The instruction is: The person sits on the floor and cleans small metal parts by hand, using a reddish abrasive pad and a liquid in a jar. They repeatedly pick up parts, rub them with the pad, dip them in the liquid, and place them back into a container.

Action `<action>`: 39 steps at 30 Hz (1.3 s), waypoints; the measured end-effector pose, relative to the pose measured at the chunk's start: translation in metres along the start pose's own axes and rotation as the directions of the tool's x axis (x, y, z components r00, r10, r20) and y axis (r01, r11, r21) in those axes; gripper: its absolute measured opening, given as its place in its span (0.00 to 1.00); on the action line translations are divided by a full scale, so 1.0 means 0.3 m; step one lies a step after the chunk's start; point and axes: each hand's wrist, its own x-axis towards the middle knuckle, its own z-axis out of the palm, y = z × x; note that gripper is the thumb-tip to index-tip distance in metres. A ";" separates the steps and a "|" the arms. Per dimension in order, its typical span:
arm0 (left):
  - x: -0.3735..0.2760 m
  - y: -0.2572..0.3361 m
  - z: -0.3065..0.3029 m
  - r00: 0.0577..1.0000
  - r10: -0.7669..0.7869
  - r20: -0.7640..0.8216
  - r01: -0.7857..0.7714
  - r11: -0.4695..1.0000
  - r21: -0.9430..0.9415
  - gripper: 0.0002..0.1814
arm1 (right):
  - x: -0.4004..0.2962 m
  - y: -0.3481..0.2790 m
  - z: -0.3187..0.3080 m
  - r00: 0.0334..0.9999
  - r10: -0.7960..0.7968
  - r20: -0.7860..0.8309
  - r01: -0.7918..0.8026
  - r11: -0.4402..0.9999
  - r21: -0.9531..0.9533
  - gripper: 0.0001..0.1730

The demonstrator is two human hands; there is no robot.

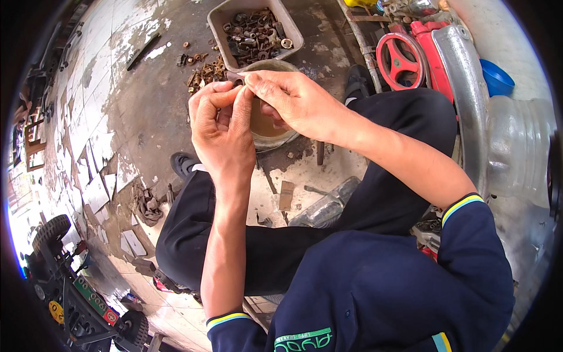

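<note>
My left hand [222, 119] and my right hand [294, 99] meet above a round basin [281, 141] of cloudy brown liquid. Between the fingertips of both is a small dark metal part [238, 82], mostly covered. A brownish strip or flap [234, 76] shows at the same spot; its material is unclear. Just behind the basin, a grey plastic tub [220, 33] holds rusty bolts, nuts and other small metal pieces [255, 37]. A heap of rusty fasteners [206, 75] lies on the floor to the left of the tub.
A clear plastic bottle [327, 204] and a cardboard scrap [286, 196] lie between my legs. At right are a red handwheel [401, 61], a blue bowl [497, 77] and a large translucent container [519, 149]. Broken tiles [96, 193], a crumpled rag [147, 207] and a wheeled black frame [83, 299] are at left.
</note>
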 end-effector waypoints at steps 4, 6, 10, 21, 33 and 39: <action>0.050 0.000 -0.015 1.000 0.024 -0.018 -0.021 0.990 0.139 0.04 | -0.014 -0.013 0.024 0.999 0.018 -0.044 -0.017 0.999 0.033 0.28; 0.026 -0.002 -0.006 0.999 0.032 -0.006 -0.031 0.988 0.148 0.04 | -0.005 0.006 0.020 0.999 -0.016 -0.050 0.017 1.000 0.026 0.28; 0.021 -0.002 0.010 0.999 0.012 -0.034 -0.010 0.998 0.061 0.04 | 0.000 0.012 0.018 0.999 -0.033 -0.041 0.034 0.999 0.013 0.27; 0.044 0.011 -0.002 0.998 -0.032 -0.047 0.038 0.989 0.145 0.05 | -0.020 -0.029 0.019 1.000 -0.015 -0.021 0.014 0.998 -0.064 0.27; 0.022 -0.035 -0.033 1.000 -0.016 -0.015 0.019 0.986 0.164 0.08 | -0.014 0.005 0.052 0.993 -0.074 -0.087 0.064 0.992 -0.110 0.29; 0.010 0.001 -0.010 0.953 -0.297 0.060 0.303 0.933 -0.193 0.12 | -0.014 0.003 0.026 0.988 -0.115 -0.101 0.095 0.979 -0.179 0.30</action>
